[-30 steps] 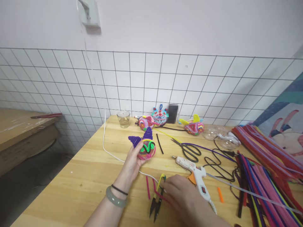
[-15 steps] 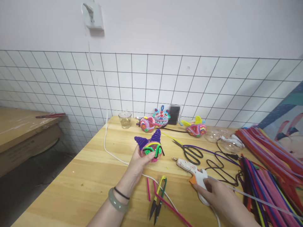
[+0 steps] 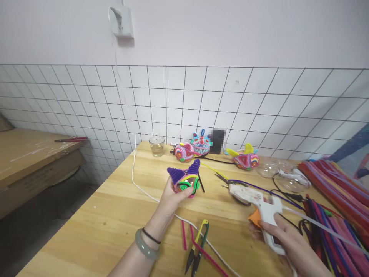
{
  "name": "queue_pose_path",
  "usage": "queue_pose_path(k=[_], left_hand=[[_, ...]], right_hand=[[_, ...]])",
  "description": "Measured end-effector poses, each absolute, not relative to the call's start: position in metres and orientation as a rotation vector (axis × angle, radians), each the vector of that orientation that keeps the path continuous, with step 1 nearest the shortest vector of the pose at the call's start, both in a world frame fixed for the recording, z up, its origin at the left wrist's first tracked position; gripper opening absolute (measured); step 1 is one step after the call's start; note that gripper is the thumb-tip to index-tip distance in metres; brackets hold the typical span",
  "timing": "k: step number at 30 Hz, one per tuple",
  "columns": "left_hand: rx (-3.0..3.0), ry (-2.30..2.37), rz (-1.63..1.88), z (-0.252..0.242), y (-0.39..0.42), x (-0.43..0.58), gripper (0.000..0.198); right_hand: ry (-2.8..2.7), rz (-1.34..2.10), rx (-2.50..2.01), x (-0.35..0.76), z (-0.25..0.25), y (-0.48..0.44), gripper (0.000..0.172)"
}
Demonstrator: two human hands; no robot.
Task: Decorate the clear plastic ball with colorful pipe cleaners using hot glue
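My left hand (image 3: 170, 200) holds a clear ball ornament (image 3: 188, 180) trimmed with pipe cleaners: two purple pointed ears on top, with yellow, green, black and pink strips across its front. My thumb covers part of that front. A white hot glue gun (image 3: 250, 196) with an orange trigger is in my right hand (image 3: 288, 236), the fingers wrapped round its handle. Its nozzle points left, toward the ornament but apart from it. The gun partly hides black-handled scissors (image 3: 222, 177). Below the ornament lie yellow-and-green thread snips (image 3: 205, 227) and pink pipe cleaner pieces (image 3: 183, 234).
Finished pipe-cleaner ornaments (image 3: 246, 159) stand along the wall beside a glass cup (image 3: 157, 146). Clear plastic balls (image 3: 269, 169) and bundles of pipe cleaners (image 3: 325, 184) lie at the right. A white cable (image 3: 138, 186) crosses the wooden table (image 3: 115, 215).
My right hand has lifted the glue gun off the table and closed round its handle. The left hand still holds the ornament. The view has shifted slightly left.
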State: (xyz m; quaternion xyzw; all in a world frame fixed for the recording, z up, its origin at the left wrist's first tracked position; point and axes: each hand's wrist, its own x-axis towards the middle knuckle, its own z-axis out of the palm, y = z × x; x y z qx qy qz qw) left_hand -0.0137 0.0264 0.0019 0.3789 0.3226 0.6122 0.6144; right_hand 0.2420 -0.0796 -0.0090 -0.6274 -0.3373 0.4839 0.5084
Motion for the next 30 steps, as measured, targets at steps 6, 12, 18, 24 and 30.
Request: queue_pose_path(k=[6,12,18,24,30], left_hand=[[0.947,0.760,1.363,0.005,0.024,-0.016,0.063],[1.104,0.741,1.311,0.001,0.029,-0.017,0.061],[1.194,0.749,1.307,-0.001,0.026,-0.009,0.067],[1.279,0.831,1.255,-0.002,0.019,-0.008,0.074],[1.281,0.821,1.256,-0.003,0.020,-0.008,0.075]], right_hand=[[-1.214,1.141,-1.476,0.220,0.025,-0.069,0.046],[-1.504,1.052,-1.489,0.201,0.022,-0.072,0.054],[-1.693,0.745,-1.439,0.195,0.013,-0.085,0.034],[-1.800,0.551,-1.449,0.203,0.008,-0.086,0.026],[-1.781,0.494,-1.442,0.204,0.007,-0.087,0.022]])
